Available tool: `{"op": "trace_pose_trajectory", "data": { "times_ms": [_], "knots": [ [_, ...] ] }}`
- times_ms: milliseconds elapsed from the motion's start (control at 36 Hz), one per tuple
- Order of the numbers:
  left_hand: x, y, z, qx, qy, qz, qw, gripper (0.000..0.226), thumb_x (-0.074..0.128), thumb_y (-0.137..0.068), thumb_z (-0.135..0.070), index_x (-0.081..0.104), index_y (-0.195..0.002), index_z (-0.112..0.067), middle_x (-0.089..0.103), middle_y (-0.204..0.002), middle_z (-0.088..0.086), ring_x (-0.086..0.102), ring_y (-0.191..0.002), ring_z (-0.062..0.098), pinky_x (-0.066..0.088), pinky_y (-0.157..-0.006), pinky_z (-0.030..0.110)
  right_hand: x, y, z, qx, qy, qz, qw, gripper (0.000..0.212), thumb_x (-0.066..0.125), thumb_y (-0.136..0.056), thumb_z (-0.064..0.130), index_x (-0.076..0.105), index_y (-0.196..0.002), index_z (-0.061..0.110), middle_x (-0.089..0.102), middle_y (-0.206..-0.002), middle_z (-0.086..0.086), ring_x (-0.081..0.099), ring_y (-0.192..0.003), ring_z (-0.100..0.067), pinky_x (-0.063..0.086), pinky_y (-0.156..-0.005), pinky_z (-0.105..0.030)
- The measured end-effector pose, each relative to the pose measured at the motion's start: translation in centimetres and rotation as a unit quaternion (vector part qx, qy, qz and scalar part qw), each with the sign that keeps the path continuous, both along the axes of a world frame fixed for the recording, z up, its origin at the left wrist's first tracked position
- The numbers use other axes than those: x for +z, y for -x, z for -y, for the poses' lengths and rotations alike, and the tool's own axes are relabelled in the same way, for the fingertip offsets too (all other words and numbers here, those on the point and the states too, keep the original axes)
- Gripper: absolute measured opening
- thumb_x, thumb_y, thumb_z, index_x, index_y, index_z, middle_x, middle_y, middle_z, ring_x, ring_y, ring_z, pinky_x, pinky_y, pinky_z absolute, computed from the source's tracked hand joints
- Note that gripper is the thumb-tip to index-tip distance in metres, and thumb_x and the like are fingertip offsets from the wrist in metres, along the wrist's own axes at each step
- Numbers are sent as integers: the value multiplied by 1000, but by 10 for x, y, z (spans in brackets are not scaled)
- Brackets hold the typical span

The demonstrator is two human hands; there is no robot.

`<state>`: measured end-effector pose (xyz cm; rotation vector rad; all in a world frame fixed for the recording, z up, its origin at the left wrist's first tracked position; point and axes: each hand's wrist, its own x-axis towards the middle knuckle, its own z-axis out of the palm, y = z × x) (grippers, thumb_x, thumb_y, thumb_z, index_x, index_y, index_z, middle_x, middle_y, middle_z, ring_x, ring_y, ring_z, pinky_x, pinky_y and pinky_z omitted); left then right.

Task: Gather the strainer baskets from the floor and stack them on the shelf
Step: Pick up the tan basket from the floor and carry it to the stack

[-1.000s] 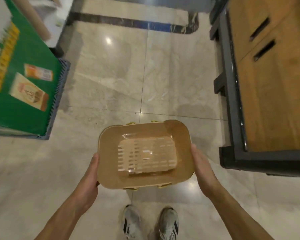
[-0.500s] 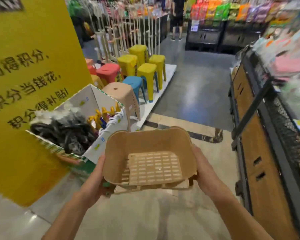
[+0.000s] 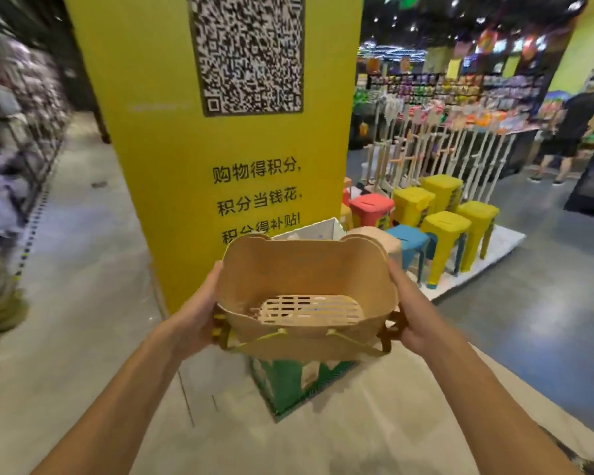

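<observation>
Currently held: one tan basket (image 3: 302, 269), clear of the floor (image 3: 83, 269), carried in front of the body with its mouth tilted towards the camera and its slotted bottom showing. Whether more baskets are nested under it cannot be told. Left hand (image 3: 199, 313): clasps the left wall, fingers curled round the outside. Right hand (image 3: 408, 313): clasps the right wall the same way. Handles (image 3: 386, 337): folded down, hanging loose along the near side and at both ends. Surroundings: yellow pillar (image 3: 186, 183) with a printed code just ahead; green box (image 3: 285, 382) on the floor directly below the basket; coloured stools (image 3: 444, 224) to the right; blurred shelves (image 3: 21, 114) along the left aisle; a person (image 3: 580, 125) far off at right. No other baskets in view. Hazards, as judged: the hold relies on side pressure against smooth walls that probably flex, so a slackened squeeze or a jolt could let the basket slide out and drop onto the box. The dangling handles could snag on a shelf edge or a stool when passing. The basket hides the box from below, so a step forward risks a trip. Which shelf is the target cannot be told, so a wrong turn is possible.
</observation>
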<state>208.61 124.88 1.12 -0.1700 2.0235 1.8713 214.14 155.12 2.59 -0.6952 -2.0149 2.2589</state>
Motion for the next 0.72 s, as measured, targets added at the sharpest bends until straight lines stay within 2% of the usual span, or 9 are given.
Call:
{"op": "trace_pose_trajectory", "data": {
  "times_ms": [83, 167, 222, 361, 472, 500, 556, 639, 722],
  "knots": [
    [-5, -11, 36, 47, 8, 19, 999, 79, 19, -92, -80, 66, -91, -15, 68, -69, 5, 60, -59, 16, 47, -57, 28, 14, 7, 33, 48, 9, 5, 999, 32, 45, -104, 52, 63, -87, 31, 74, -64, 8, 63, -77, -15, 47, -61, -31],
    [1, -30, 72, 102, 4, 23, 995, 71, 26, -93, -78, 64, -96, -19, 68, -70, 4, 58, -70, 22, 47, -64, 32, 1, 30, 59, 111, -7, 6, 994, 37, 49, -99, 61, 71, -92, 32, 79, -88, 3, 64, -92, -21, 51, -76, -36],
    [3, -43, 96, 130, -5, 22, 991, 67, 29, -91, -80, 63, -101, -23, 66, -81, 9, 57, -73, 25, 46, -66, 33, -2, 41, 84, 143, -21, 8, 989, 41, 53, -93, 66, 75, -93, 32, 76, -97, -2, 64, -95, -23, 53, -77, -38],
    [2, -75, 165, 205, -22, 31, 978, 77, 32, -86, -86, 68, -112, -23, 73, -103, 13, 63, -90, 31, 50, -73, 38, 1, 60, 158, 249, -9, 36, 968, 44, 55, -91, 67, 75, -93, 27, 77, -92, -3, 65, -86, -22, 50, -65, -32],
    [3, -92, 221, 253, -23, 37, 967, 77, 30, -84, -89, 71, -105, -28, 76, -98, 8, 64, -90, 30, 52, -74, 39, 9, 71, 224, 289, -15, 30, 957, 40, 51, -98, 60, 73, -103, 27, 77, -75, 6, 66, -80, -15, 49, -54, -25],
    [4, -95, 235, 266, -20, 38, 963, 77, 30, -83, -89, 71, -105, -28, 76, -97, 8, 64, -90, 30, 52, -75, 39, 9, 75, 241, 295, -20, 27, 955, 38, 50, -99, 58, 72, -100, 27, 77, -72, 7, 64, -78, -14, 47, -56, -25],
    [7, -99, 263, 281, -12, 38, 959, 79, 34, -78, -92, 71, -106, -29, 76, -102, 8, 63, -91, 31, 53, -76, 40, 11, 82, 276, 328, -12, 31, 944, 41, 51, -96, 62, 72, -100, 28, 78, -93, 1, 66, -88, -18, 51, -67, -29],
    [14, -102, 305, 292, 5, 30, 956, 81, 34, -76, -94, 69, -109, -30, 74, -112, 8, 62, -99, 34, 53, -78, 41, 8, 100, 331, 335, -3, 21, 942, 53, 54, -87, 74, 75, -111, 31, 75, -116, -4, 66, -110, -28, 54, -98, -48],
    [21, -99, 347, 310, 10, 35, 950, 80, 29, -79, -92, 67, -114, -31, 68, -121, 7, 59, -109, 32, 53, -83, 45, 12, 113, 381, 349, -10, 27, 937, 48, 50, -94, 68, 73, -110, 29, 74, -108, -2, 65, -102, -24, 54, -88, -41]
  ]
}}
